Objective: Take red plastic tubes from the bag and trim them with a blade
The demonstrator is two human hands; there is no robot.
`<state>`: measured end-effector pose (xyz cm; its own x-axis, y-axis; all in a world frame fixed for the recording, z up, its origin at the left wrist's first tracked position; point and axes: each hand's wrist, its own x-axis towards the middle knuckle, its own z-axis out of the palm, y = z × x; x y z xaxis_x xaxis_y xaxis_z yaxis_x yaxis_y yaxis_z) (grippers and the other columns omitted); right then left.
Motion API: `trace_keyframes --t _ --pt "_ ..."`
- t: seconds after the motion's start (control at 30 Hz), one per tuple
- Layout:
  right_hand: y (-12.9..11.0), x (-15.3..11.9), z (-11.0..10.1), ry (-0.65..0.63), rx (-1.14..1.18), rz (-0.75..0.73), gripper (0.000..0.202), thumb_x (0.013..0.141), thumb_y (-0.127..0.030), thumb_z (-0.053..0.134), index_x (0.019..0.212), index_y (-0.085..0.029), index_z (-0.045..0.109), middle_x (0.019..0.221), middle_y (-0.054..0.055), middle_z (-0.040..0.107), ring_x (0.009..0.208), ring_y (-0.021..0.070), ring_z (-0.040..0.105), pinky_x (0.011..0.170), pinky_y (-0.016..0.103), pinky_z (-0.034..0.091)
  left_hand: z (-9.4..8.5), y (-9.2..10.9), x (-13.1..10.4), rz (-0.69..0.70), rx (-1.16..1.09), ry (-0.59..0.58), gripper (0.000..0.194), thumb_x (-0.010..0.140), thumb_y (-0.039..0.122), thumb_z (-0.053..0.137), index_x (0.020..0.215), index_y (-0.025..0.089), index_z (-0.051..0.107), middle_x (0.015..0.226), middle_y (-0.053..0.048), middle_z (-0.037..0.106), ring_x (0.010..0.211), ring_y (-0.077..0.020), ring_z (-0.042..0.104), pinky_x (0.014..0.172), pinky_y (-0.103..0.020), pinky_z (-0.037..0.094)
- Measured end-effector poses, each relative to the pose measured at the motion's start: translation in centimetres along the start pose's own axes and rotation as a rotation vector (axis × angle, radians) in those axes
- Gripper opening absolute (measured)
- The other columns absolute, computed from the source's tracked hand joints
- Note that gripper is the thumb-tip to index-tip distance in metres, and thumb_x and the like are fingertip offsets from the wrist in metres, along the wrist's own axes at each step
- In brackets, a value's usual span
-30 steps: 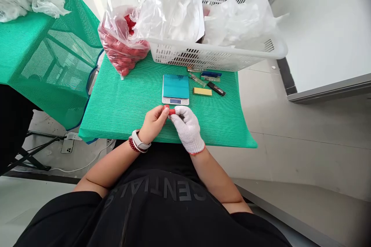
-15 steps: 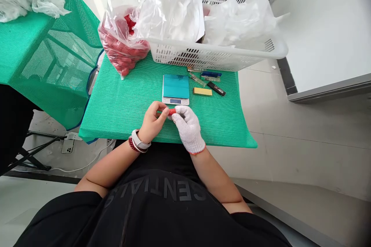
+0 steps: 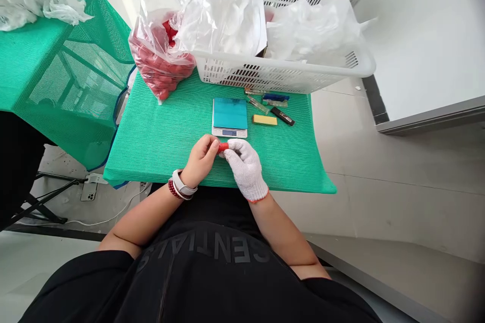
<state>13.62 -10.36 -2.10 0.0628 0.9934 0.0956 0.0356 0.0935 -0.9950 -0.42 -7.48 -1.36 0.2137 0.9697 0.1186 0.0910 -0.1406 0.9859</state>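
Note:
A small red piece (image 3: 223,147) is pinched between my two hands, just in front of the scale. My left hand (image 3: 201,160), bare with a white band and red beads at the wrist, grips its left end. On its right end, my right hand (image 3: 245,167) in a white knit glove closes thumb and fingers. The digital scale (image 3: 230,114) has a blue plate with nothing on it. A clear bag of red pieces (image 3: 162,68) stands at the table's back left.
A white slatted basket (image 3: 265,68) holding plastic bags spans the back of the green-covered table (image 3: 151,136). Right of the scale lie a yellow block (image 3: 264,119), a black item (image 3: 282,116) and blue and clear packets. Another green table (image 3: 34,60) stands left with plastic bags.
My left thumb and fingers have drawn closer together at the red piece, which has shifted very slightly left. My right hand is nearly unmoved.

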Motion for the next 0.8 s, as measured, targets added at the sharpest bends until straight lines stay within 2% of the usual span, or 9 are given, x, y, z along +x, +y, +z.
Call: trace_keyframes --t 0.1,0.23,0.53,0.8 --pt "-0.07 0.04 0.01 0.005 0.002 -0.011 0.018 0.089 -0.039 0.063 0.097 -0.023 0.066 0.091 0.001 0.068 0.081 0.014 0.065 0.076 0.031 0.057 0.06 0.02 -0.11 0.016 -0.044 -0.048 0.032 0.097 0.05 0.049 0.09 0.021 0.058 0.083 -0.002 0.06 0.075 -0.0154 0.055 0.071 -0.029 0.045" --pt "-0.17 0.08 -0.01 0.005 -0.028 -0.026 0.016 0.09 -0.038 0.063 0.096 -0.023 0.067 0.091 0.001 0.069 0.082 0.014 0.065 0.075 0.03 0.055 0.08 0.01 -0.1 0.035 -0.046 -0.048 0.027 0.096 0.045 0.053 0.087 0.02 0.059 0.084 -0.003 0.061 0.075 -0.0148 0.056 0.071 -0.029 0.046" --pt "-0.71 -0.03 -0.1 -0.033 -0.082 -0.024 0.019 0.09 -0.038 0.062 0.098 -0.023 0.068 0.094 0.002 0.071 0.083 0.0154 0.067 0.077 0.032 0.057 -0.15 0.78 0.11 -0.014 -0.072 -0.001 0.044 0.092 0.056 0.053 0.068 0.02 0.054 0.068 0.0 0.057 0.064 -0.0128 0.05 0.064 -0.027 0.045" --pt "-0.78 0.08 -0.17 -0.036 -0.11 -0.069 0.014 0.091 -0.034 0.06 0.097 -0.024 0.068 0.091 0.001 0.071 0.081 0.0146 0.067 0.073 0.03 0.055 -0.02 0.26 0.0 -0.028 -0.082 -0.014 0.039 0.094 0.055 0.052 0.078 0.02 0.058 0.073 0.0 0.061 0.066 -0.0133 0.054 0.065 -0.028 0.046"
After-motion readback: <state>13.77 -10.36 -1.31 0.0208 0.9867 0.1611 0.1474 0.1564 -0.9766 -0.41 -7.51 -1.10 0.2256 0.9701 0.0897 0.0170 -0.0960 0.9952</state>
